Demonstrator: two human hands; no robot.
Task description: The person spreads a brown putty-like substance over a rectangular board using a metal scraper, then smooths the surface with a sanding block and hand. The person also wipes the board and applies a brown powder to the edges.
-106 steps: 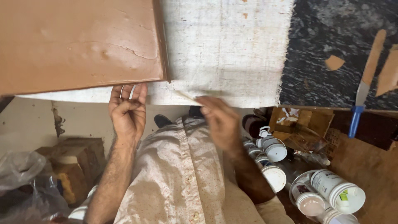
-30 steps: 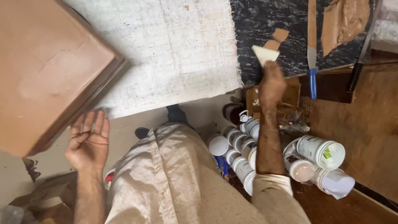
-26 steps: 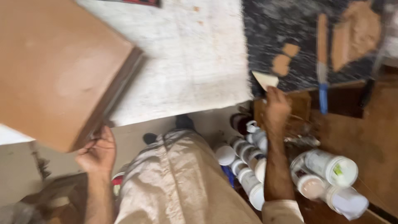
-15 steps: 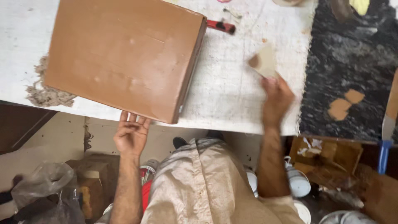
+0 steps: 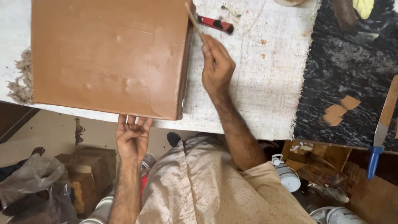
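Note:
A large brown clay-coated slab [image 5: 107, 54] lies on a white cloth-covered table [image 5: 257, 83]. My right hand [image 5: 215, 68] holds a thin flat scraper [image 5: 198, 25] against the slab's upper right edge. My left hand [image 5: 132, 137] is under the slab's near edge where it overhangs the table, palm up, fingers curled against the underside. A red-handled tool [image 5: 215, 23] lies on the cloth just beyond my right hand.
A dark speckled stone surface [image 5: 352, 70] with brown clay patches [image 5: 340, 110] lies to the right. A blue-handled knife [image 5: 381, 132] rests at its edge. White jars [image 5: 286, 176] and cardboard boxes [image 5: 87, 170] stand on the floor below.
My right hand carried the scraper from the dark surface at right over to the slab's right edge. My left hand stayed under the slab's near edge.

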